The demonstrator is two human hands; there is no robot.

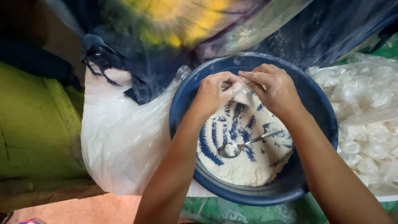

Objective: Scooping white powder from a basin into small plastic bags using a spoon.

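Our left hand and right hand pinched 1 small clear packet between them; it seemed light, soft and slippery, best held at its neck, above the blue bowl.

One basin, one spoon, two hands.

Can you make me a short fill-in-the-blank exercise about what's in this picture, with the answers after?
1. The left hand and right hand pinch a small clear bag above a round ____ basin.
2. A metal ____ lies on the powder in the basin.
3. The powder is ____ in colour.
4. A big white sack sits on the ____ side of the basin.

Answers: blue; spoon; white; left
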